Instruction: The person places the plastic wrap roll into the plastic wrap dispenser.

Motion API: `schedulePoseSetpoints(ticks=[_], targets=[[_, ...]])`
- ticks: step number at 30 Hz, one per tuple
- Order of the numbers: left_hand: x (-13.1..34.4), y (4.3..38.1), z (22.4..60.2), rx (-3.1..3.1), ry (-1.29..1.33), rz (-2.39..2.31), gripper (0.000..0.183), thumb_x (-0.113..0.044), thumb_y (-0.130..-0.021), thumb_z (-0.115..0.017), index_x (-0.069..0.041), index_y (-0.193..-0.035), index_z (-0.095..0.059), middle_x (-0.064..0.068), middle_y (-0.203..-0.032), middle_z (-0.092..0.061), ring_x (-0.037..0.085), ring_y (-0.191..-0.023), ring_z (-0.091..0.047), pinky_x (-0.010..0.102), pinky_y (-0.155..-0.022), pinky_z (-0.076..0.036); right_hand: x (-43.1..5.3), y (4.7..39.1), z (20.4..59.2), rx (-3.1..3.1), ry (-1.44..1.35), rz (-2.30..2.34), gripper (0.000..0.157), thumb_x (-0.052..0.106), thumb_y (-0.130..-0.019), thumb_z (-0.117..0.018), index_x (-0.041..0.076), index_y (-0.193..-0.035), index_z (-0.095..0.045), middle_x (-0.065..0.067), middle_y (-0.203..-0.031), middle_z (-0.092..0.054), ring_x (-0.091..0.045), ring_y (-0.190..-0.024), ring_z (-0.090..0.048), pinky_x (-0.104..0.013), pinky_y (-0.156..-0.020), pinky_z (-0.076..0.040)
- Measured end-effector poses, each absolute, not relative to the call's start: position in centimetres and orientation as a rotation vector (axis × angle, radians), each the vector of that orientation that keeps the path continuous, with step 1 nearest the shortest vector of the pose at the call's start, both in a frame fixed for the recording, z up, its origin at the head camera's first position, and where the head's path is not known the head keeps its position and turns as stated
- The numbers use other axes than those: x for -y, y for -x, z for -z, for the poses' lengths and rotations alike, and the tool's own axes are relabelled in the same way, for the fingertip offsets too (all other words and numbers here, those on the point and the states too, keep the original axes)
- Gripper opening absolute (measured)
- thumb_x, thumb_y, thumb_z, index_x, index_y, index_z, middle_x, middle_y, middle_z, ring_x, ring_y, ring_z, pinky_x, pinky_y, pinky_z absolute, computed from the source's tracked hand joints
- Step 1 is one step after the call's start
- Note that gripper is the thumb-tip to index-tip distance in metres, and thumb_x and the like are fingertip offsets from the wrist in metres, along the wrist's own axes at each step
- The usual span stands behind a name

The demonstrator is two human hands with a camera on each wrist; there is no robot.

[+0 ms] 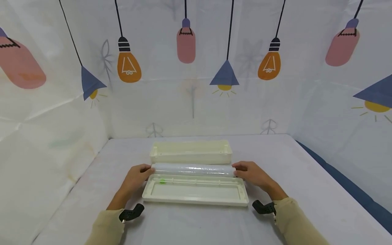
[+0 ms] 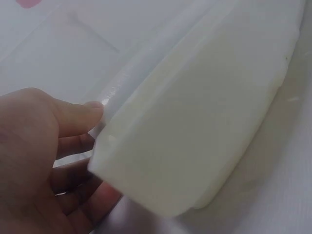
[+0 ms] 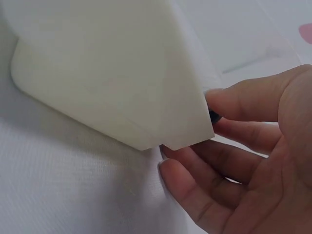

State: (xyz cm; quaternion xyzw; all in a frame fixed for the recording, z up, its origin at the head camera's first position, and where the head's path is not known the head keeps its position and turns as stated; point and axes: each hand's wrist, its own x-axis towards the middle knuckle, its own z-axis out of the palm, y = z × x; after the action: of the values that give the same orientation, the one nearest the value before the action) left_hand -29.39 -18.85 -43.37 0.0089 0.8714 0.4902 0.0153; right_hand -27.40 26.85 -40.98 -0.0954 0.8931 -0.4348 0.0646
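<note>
The left hand (image 1: pixel 134 177) and right hand (image 1: pixel 253 174) pinched the ends of a shiny white cylindrical roll (image 1: pixel 194 169), between a deep cream plastic box (image 1: pixel 191 159) and shallow cream plastic tray (image 1: pixel 196 194), over a white counter (image 1: pixel 190 226) walled by lamp-printed white sheeting (image 1: pixel 147 105).

Head view reads evenly lit but slightly dim, source out of frame, the sheet wall (image 1: pixel 39 146) brighter on my left than on my right, with white glare streaks along my shiny roll (image 1: pixel 193 169) and soft shadows on the table (image 1: pixel 196 226) beside my sleeves (image 1: pixel 105 226). Printed lamps (image 1: pixel 375 93) lean and stretch near the side edges. Both my wrist views look dimmer, hazy, low-contrast, the pale plastic piece (image 2: pixel 195 112) nearly featureless, shadows blurry.
</note>
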Motion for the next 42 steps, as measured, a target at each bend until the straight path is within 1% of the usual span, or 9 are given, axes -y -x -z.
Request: schedulePoseSetpoints(ticks=[5,11,13,20,27,30,33,37,42], targets=[[19.1,29.6,43.2,-2.738,-0.036,-1.528,0.047,-0.039,-0.098,-0.065,0.0,-0.125,-0.066,0.013,-0.12,-0.068,0.024,-0.1,-0.066,0.048,-0.093,-0.05,-26.6,27.5,40.7,-2.721,0.318,1.299,0.039,0.024,-0.098,-0.066,0.004,-0.131,-0.063,-0.013,-0.129,-0.064,-0.029,-0.12,-0.059,-0.047,-0.094,-0.052],[19.0,29.5,43.4,-2.747,-0.026,-1.542,0.048,-0.039,-0.097,-0.066,0.0,-0.126,-0.067,0.013,-0.121,-0.068,0.022,-0.101,-0.066,0.044,-0.091,-0.053,-27.1,27.6,40.4,-2.677,0.306,1.372,0.04,0.023,-0.097,-0.068,0.005,-0.132,-0.062,-0.013,-0.129,-0.064,-0.026,-0.114,-0.061,-0.039,-0.083,-0.055],[18.9,29.3,43.4,-2.749,-0.03,-1.564,0.048,-0.038,-0.097,-0.066,0.0,-0.126,-0.067,0.013,-0.12,-0.068,0.023,-0.102,-0.065,0.043,-0.09,-0.053,-27.3,27.7,40.3,-2.651,0.324,1.412,0.041,0.022,-0.097,-0.069,0.003,-0.133,-0.061,-0.014,-0.129,-0.064,-0.025,-0.111,-0.062,-0.038,-0.081,-0.056],[18.6,28.8,42.9,-2.786,-0.034,-1.555,0.048,-0.037,-0.097,-0.066,0.0,-0.127,-0.066,0.014,-0.12,-0.068,0.026,-0.107,-0.063,0.042,-0.09,-0.052,-27.7,27.7,39.9,-2.62,0.357,1.473,0.044,0.021,-0.098,-0.067,0.0,-0.135,-0.058,-0.016,-0.129,-0.063,-0.026,-0.106,-0.065,-0.041,-0.085,-0.057],[18.5,28.4,42.3,-2.785,-0.043,-1.608,0.044,-0.033,-0.097,-0.067,0.001,-0.126,-0.067,0.012,-0.112,-0.07,0.022,-0.095,-0.064,0.032,-0.078,-0.052,-27.4,27.6,39.8,-2.585,0.349,1.534,0.044,0.021,-0.098,-0.067,0.0,-0.135,-0.058,-0.019,-0.13,-0.063,-0.026,-0.102,-0.067,-0.038,-0.084,-0.058],[18.6,28.4,42.3,-2.784,-0.041,-1.619,0.044,-0.034,-0.097,-0.068,0.001,-0.125,-0.068,0.012,-0.112,-0.07,0.021,-0.093,-0.064,0.031,-0.078,-0.051,-27.3,27.4,39.8,-2.574,0.37,1.542,0.045,0.021,-0.099,-0.066,-0.003,-0.136,-0.056,-0.021,-0.13,-0.062,-0.026,-0.102,-0.067,-0.038,-0.083,-0.058],[18.6,28.4,42.3,-2.782,-0.051,-1.634,0.045,-0.036,-0.097,-0.068,0.0,-0.125,-0.068,0.013,-0.115,-0.07,0.021,-0.095,-0.065,0.032,-0.082,-0.052,-27.2,27.2,39.7,-2.579,0.366,1.563,0.045,0.019,-0.099,-0.066,-0.004,-0.136,-0.056,-0.022,-0.131,-0.062,-0.028,-0.102,-0.068,-0.04,-0.083,-0.058],[18.6,28.5,42.4,-2.767,-0.068,-1.661,0.048,-0.038,-0.097,-0.068,-0.001,-0.126,-0.067,0.014,-0.118,-0.069,0.023,-0.099,-0.066,0.038,-0.088,-0.053,-27.2,27.1,39.6,-2.593,0.36,1.587,0.045,0.017,-0.099,-0.066,-0.006,-0.136,-0.055,-0.024,-0.131,-0.06,-0.031,-0.103,-0.068,-0.043,-0.085,-0.058],[18.7,28.4,42.3,-2.749,-0.082,-1.686,0.049,-0.04,-0.096,-0.068,-0.002,-0.127,-0.067,0.013,-0.119,-0.069,0.025,-0.107,-0.064,0.044,-0.096,-0.049,-27.0,27.1,39.6,-2.622,0.32,1.595,0.044,0.017,-0.099,-0.065,-0.004,-0.136,-0.056,-0.023,-0.132,-0.061,-0.031,-0.103,-0.067,-0.043,-0.086,-0.057]])
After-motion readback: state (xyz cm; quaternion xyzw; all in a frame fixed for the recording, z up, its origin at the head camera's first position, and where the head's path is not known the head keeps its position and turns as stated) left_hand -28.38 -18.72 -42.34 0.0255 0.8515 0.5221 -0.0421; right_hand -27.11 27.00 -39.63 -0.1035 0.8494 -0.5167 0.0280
